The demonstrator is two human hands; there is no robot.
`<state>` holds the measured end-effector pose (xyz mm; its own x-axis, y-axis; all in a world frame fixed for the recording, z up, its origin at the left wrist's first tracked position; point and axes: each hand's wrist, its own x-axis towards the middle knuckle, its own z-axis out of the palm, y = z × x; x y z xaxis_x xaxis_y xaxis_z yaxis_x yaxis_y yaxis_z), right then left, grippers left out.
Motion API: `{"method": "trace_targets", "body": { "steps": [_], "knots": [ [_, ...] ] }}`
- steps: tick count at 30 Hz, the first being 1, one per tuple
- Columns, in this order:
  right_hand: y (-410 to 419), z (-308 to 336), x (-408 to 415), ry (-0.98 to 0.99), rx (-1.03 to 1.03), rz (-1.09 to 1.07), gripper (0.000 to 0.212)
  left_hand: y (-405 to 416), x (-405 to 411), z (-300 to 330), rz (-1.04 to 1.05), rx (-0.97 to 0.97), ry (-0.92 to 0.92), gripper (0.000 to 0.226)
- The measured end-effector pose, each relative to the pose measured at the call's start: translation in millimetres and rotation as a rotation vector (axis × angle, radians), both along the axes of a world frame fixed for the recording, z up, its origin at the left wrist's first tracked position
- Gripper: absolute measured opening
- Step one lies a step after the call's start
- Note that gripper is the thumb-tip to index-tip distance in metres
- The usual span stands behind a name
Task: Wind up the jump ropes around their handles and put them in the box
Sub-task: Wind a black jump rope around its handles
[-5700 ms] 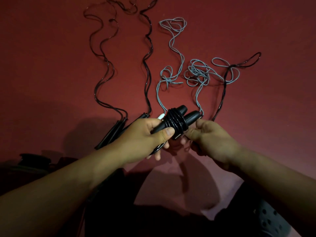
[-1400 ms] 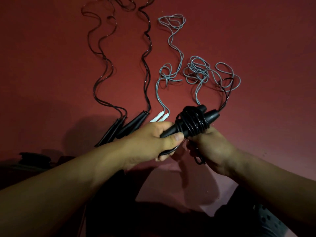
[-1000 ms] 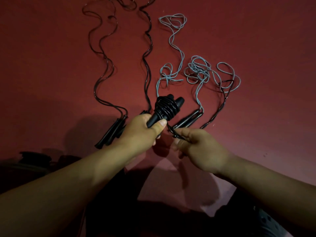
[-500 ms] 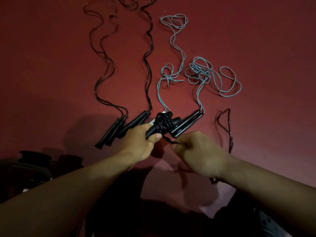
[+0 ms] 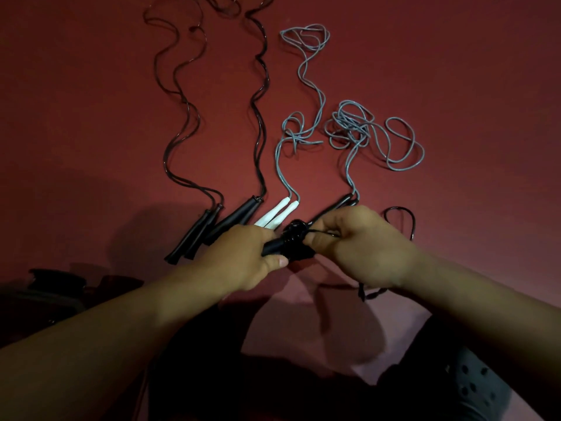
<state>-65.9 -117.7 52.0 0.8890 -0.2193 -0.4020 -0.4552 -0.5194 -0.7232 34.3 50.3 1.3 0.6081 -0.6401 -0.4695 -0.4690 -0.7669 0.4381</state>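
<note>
My left hand (image 5: 243, 259) grips the paired black handles (image 5: 277, 246) of a jump rope, with black cord wound in a thick bundle (image 5: 296, 235) around them. My right hand (image 5: 361, 244) pinches the free black cord just right of that bundle. A short loop of the loose cord (image 5: 403, 217) shows beyond my right hand, and its tail (image 5: 362, 291) hangs under my wrist. No box can be made out in the head view.
On the red floor lie several unwound ropes: two black ones with black handles (image 5: 194, 235) (image 5: 236, 220), a grey one with white handles (image 5: 279, 214), and a tangled grey one (image 5: 364, 129) with dark handles (image 5: 337, 206). Dark objects (image 5: 54, 281) sit at the lower left.
The loose black cord has shortened to a small loop by my right hand. The wound bundle came down toward me, and my right hand moved up against it.
</note>
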Motion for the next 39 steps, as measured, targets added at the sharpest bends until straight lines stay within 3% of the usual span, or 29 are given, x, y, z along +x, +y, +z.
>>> {"method": "trace_targets", "body": {
  "steps": [3,9,13,21,23,30,33,36,39],
  "knots": [
    [-1.2,1.8,2.8,-0.016,-0.046,0.015,0.020,-4.9,-4.7,9.8,-0.155,0.017,-0.019,0.031],
    [-19.9,-6.1,2.1,0.027,-0.184,-0.128,0.021,-7.4,-7.1,30.7,-0.237,-0.050,0.032,0.030],
    [-28.6,-8.6,0.3,0.053,-0.120,-0.146,0.028,-8.9,-4.4,40.5,-0.293,-0.062,0.101,0.021],
    [-35.4,-8.9,2.6,-0.043,0.179,-0.144,0.009,-19.5,-2.7,54.3,-0.357,-0.093,0.197,0.023],
    [-39.5,-12.0,2.0,-0.059,0.279,-0.175,0.002,-19.1,-4.4,58.0,-0.349,-0.117,0.294,0.022],
    [-48.5,-29.1,-9.2,-0.006,0.751,-0.355,0.016,-21.8,-11.8,62.3,-0.288,-0.255,0.533,0.011],
    [-47.3,-34.5,-6.6,-0.017,0.776,-0.362,0.005,-20.0,-12.1,64.0,-0.259,-0.260,0.603,0.020],
    [-42.5,-37.6,-8.0,-0.049,0.806,-0.396,0.003,-17.9,-13.3,65.8,-0.194,-0.337,0.672,0.013],
    [-32.5,-43.0,-15.7,-0.106,0.578,-0.348,0.010,-20.3,-14.7,65.8,-0.093,-0.438,0.665,0.021]
  ]
}}
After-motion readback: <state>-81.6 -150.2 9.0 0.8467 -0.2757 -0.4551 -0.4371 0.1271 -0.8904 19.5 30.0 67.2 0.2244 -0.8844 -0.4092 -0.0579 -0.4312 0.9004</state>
